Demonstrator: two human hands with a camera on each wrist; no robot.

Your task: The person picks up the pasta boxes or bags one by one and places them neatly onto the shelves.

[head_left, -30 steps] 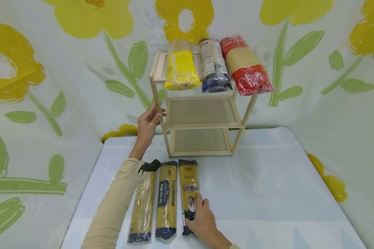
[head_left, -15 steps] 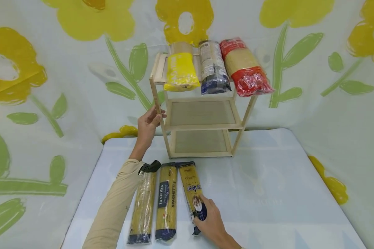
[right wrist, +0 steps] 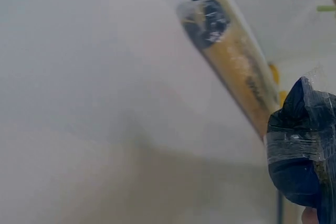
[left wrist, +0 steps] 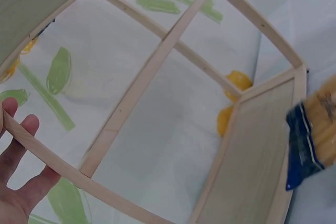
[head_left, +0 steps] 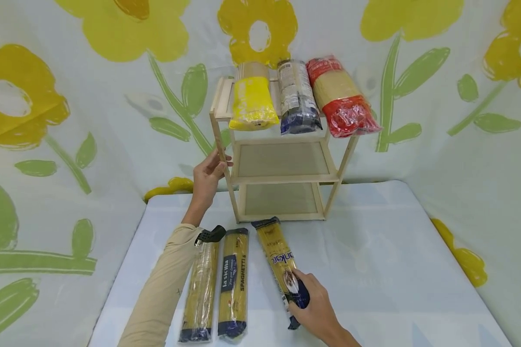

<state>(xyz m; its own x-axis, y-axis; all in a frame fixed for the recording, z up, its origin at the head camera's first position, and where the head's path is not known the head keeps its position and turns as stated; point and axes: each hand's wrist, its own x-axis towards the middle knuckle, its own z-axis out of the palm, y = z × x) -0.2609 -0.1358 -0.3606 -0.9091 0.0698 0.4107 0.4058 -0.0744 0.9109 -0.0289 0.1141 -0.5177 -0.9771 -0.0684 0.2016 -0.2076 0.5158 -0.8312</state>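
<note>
My left hand (head_left: 206, 182) grips the left front post of a wooden rack (head_left: 286, 180); the left wrist view shows its fingers (left wrist: 44, 182) against that post. With my right hand (head_left: 316, 308) I hold a pack of spaghetti (head_left: 274, 246) by its near end. The pack is yellow with dark blue ends, and it slants with its far end towards the rack's foot. In the right wrist view its blue wrapped end (right wrist: 296, 156) is close to the camera. On the table to its left lie a "la sicilia" spaghetti pack (head_left: 233, 303) and another spaghetti pack (head_left: 198, 299), partly behind my left sleeve.
Atop the rack lie a yellow pasta pack (head_left: 253, 103), a clear and dark blue pack (head_left: 296, 94) and a red pack (head_left: 342, 94), their ends jutting past the front edge. A flower-print cloth (head_left: 417, 67) hangs behind the white table (head_left: 382, 241).
My right hand has moved the spaghetti pack right, away from the two others, turning it to a slant. My left hand keeps its grip on the rack's post.
</note>
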